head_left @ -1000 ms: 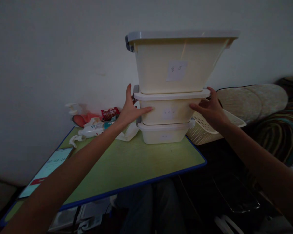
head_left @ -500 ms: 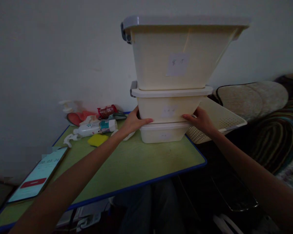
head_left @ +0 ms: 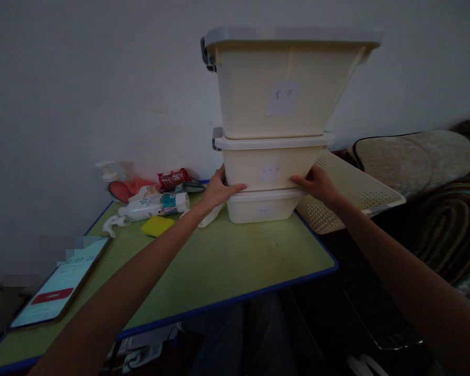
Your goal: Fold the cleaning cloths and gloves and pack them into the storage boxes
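Three cream lidded storage boxes stand stacked on a green table. The large top box [head_left: 254,99] carries a paper label and a grey side latch. Below it, the middle storage box [head_left: 250,164] is held between my two hands. My left hand [head_left: 217,193] presses its left side, thumb across the lower front. On the right side my right hand [head_left: 317,184] grips it the same way, thumb at the lower front edge. The small bottom box [head_left: 243,210] rests on the tabletop. My fingers behind the sides are hidden.
On the green table [head_left: 219,266] lie a white bottle [head_left: 144,208], a spray head [head_left: 115,223], a yellow sponge [head_left: 157,226], a red packet [head_left: 173,179] and a phone [head_left: 58,287]. A perforated cream basket [head_left: 360,188] stands to the right, near a rolled beige cushion [head_left: 415,149].
The stack appears slightly smaller and farther back, with its base a little higher in view. Both my hands have moved with it and keep their hold on the middle box.
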Tool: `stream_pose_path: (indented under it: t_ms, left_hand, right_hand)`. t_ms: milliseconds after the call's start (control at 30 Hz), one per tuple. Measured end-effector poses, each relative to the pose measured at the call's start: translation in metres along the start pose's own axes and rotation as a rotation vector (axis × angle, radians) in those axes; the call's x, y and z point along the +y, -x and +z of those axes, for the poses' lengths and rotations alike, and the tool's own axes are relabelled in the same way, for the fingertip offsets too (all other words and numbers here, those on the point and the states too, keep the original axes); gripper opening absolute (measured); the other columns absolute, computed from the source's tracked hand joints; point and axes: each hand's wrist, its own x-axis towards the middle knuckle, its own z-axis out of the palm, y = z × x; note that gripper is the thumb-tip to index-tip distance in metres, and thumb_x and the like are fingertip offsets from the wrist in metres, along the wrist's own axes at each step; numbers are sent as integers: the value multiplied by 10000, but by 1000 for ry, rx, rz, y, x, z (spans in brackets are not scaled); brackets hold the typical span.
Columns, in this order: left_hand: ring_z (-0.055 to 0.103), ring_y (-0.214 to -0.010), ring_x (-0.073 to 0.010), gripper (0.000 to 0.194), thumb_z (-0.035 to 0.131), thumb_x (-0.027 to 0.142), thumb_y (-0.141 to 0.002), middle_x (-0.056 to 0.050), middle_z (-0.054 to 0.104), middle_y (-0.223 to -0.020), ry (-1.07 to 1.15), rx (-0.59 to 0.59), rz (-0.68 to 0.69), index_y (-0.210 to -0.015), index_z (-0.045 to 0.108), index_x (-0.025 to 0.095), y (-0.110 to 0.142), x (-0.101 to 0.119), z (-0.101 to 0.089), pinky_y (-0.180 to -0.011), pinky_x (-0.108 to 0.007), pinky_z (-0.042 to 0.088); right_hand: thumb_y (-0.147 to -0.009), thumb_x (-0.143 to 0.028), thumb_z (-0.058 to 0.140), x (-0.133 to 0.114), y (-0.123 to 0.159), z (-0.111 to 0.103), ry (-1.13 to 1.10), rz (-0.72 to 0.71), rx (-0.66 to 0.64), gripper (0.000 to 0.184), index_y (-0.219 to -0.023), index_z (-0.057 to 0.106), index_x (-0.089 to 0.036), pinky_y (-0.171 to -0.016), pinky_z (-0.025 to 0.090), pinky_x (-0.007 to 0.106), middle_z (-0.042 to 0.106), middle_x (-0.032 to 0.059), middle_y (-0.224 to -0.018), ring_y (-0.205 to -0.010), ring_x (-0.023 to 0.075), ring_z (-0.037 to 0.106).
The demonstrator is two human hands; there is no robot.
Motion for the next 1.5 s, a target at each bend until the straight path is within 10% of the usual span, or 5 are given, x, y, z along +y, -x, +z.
stream_pose_path:
  t_ms: [833, 1500]
  left_hand:
    - [526, -1114, -238, 609, 682, 284, -651, -157, 550, -1213, 75, 75, 144, -1177, 432, 108, -76, -46, 13, -992, -367, 386]
    - [536, -1106, -245, 593, 705, 264, -611, -141, 561, -1210, 140, 120, 127, -1128, 444, 136, -116, -65, 18, -987, -396, 398]
  right_hand:
    - [-648, -665, 580, 72, -82, 28, -2, -112, 31, 666, -1102, 523, -181, -965, 397, 501, 580, 134, -1173, -1120, 320, 514]
    - [-721, -546, 577, 95, -122, 37, -45, -117, -4, 504, -1072, 512, -191, -987, 388, 507, 576, 124, -1208, -1134, 300, 510]
